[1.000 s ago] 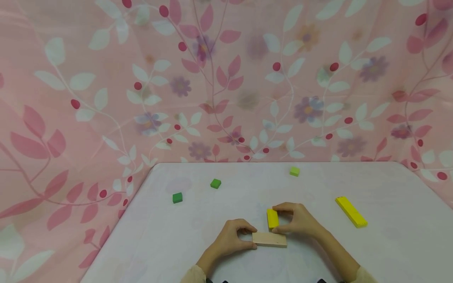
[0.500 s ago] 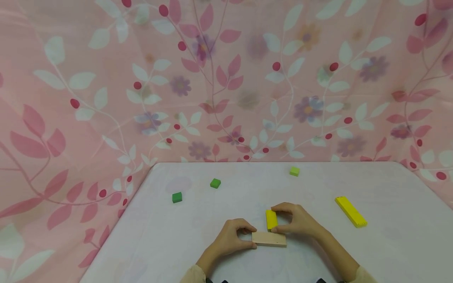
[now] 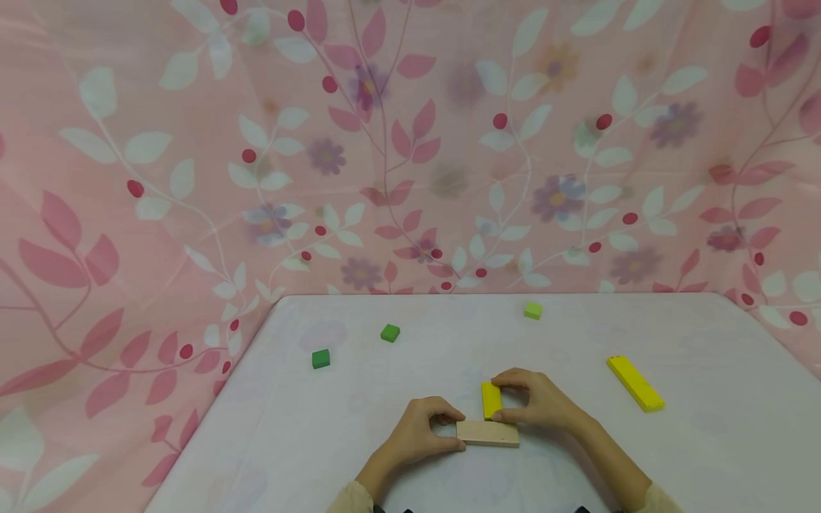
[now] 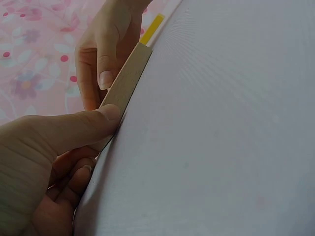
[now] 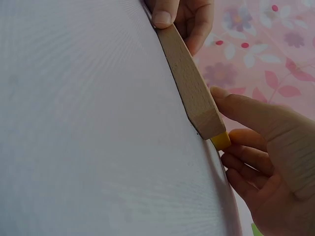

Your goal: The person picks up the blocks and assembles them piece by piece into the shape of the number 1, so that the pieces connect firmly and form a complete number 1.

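Pinched by its left end between thumb and fingers, a plain wooden block (image 3: pixel 487 434) lies crosswise on the white table under my left hand (image 3: pixel 420 431). A small yellow block (image 3: pixel 491 401) sits just behind it, pointing away from me, its near end right at the wooden block's far side. My right hand (image 3: pixel 541 402) holds that yellow block from the right, thumb at the near end and a finger at the far end. In the right wrist view only a bit of the yellow block (image 5: pixel 222 141) shows past the wooden block (image 5: pixel 189 81).
A long yellow bar (image 3: pixel 636 384) lies to the right of my right hand. Towards the back are a dark green block (image 3: pixel 321 359), a green block (image 3: pixel 390 333) and a light green block (image 3: pixel 533 311). Behind the table (image 3: pixel 256 427) hangs a pink floral cloth (image 3: pixel 410 171).
The yellow block in my right hand has shifted very slightly left and nearer to me, against the wooden block's far side. My left hand and the wooden block stay almost still.
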`<state>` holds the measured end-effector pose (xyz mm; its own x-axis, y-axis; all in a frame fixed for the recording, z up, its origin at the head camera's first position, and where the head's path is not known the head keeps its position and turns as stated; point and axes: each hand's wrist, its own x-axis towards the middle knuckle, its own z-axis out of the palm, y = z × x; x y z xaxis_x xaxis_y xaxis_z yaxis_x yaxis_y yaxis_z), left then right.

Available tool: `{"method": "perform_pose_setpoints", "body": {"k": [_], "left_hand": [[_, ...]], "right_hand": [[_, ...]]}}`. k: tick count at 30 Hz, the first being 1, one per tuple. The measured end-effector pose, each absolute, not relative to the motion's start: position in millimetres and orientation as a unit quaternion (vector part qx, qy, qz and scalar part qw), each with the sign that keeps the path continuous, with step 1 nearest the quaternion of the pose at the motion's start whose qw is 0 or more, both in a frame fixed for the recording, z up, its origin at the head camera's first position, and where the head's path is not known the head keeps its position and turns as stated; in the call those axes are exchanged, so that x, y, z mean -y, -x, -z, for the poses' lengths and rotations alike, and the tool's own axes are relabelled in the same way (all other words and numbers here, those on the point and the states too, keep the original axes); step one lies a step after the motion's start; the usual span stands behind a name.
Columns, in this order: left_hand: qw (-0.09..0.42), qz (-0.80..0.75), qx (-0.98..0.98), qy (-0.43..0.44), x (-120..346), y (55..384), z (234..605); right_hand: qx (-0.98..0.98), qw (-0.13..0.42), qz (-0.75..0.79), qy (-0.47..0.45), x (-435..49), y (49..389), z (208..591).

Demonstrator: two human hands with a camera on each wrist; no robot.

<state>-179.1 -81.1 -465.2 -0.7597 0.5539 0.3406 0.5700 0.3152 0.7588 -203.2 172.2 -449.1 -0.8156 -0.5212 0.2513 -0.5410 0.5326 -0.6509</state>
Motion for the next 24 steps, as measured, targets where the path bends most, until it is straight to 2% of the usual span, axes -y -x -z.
{"method": "perform_pose_setpoints", "body": {"k": [24], "left_hand": [[0.015, 0.467, 0.812, 0.349, 81.6, 179.0, 465.5]], "right_hand": [[0.884, 0.022, -0.365, -0.29, -162.7, 198.1, 446.9]]}}
